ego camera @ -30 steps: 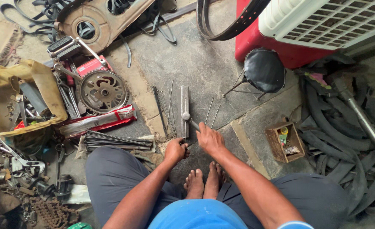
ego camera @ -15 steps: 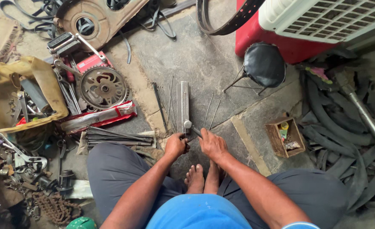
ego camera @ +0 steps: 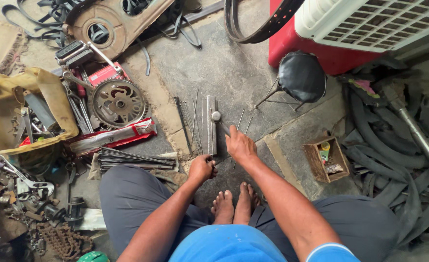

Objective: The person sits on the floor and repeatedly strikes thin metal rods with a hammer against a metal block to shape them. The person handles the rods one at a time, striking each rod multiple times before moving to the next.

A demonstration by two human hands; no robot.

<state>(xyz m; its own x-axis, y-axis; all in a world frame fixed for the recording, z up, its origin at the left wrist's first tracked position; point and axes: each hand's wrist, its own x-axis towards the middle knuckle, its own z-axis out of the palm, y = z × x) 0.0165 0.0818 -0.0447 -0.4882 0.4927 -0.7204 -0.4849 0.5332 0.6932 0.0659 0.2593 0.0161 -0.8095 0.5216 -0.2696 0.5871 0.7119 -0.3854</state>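
Your left hand is fisted around a thin spoke held on the metal bar lying on the floor; your right hand grips a small hammer. A glancing blow could catch your left fingers or your bare feet just below.

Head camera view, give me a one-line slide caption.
Seated on the floor, left hand and right hand work at a metal bar among loose spokes.
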